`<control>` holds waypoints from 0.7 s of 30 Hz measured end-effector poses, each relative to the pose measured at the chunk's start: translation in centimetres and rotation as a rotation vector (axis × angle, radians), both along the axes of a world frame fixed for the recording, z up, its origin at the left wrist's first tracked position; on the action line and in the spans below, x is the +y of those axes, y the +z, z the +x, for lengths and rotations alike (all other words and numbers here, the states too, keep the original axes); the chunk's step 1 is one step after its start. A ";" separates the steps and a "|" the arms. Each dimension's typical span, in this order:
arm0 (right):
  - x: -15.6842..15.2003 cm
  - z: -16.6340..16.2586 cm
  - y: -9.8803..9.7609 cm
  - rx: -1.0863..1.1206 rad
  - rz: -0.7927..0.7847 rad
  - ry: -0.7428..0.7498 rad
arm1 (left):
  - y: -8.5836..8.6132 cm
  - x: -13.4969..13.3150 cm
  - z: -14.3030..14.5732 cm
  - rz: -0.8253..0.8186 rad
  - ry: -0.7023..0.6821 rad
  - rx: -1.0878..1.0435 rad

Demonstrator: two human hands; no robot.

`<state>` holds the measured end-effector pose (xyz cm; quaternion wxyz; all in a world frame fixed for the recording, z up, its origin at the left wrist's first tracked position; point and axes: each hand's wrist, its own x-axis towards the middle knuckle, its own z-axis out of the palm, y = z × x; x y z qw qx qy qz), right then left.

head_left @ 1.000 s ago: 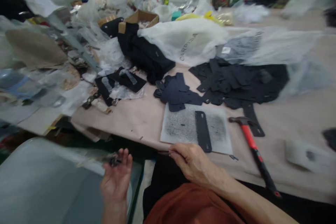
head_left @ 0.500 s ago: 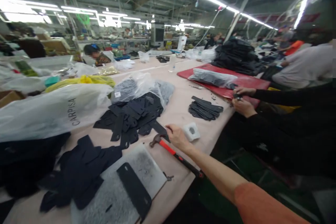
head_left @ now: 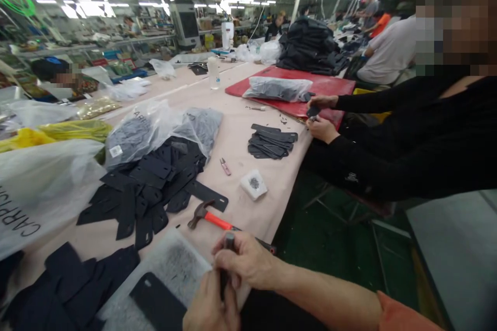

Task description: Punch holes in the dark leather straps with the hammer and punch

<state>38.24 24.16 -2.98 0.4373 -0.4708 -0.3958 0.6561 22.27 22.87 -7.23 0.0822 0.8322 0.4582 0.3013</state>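
Close to the table's front edge, my right hand (head_left: pixel 252 261) is closed around the upper part of a dark metal punch (head_left: pixel 230 240), whose round end sticks up above the fingers. Just below it, my left hand (head_left: pixel 213 302) is closed on the lower part of the same punch; its tip is hidden. Beside my left hand, a dark strap piece (head_left: pixel 157 300) with a slot lies on a pale, worn board (head_left: pixel 171 256). A claw hammer (head_left: pixel 215 220) with a red and black handle rests beyond my hands, its handle partly behind my right hand.
Dark pieces lie heaped (head_left: pixel 147 186) at centre left, with more (head_left: pixel 70 289) at lower left. A small white container (head_left: pixel 254 184) of dark bits and pink thread snips (head_left: pixel 225 166) lie farther up. At right, a co-worker's hands (head_left: pixel 320 119) hold a small dark piece beside a red board (head_left: pixel 264 75).
My right hand has come back from beyond the hammer toward me and now holds the punch. My left hand has come into view on it. The view has swung right.
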 end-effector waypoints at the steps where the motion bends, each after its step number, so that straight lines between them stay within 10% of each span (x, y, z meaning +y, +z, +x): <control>1: -0.3 0.9 -0.4 -0.067 -0.023 -0.101 | -0.4 0.0 1.6 0.027 -0.037 0.020; 7: 1.2 8.8 -1.1 -0.285 0.076 -0.552 | -2.3 0.6 5.1 -0.024 -0.136 0.113; 14: 5.8 14.8 5.6 -0.653 0.840 -1.018 | -5.0 2.0 3.2 0.078 -0.143 0.221; 21: 9.9 14.1 -3.0 -1.050 0.484 -0.576 | -7.1 2.1 2.3 0.116 -0.130 0.238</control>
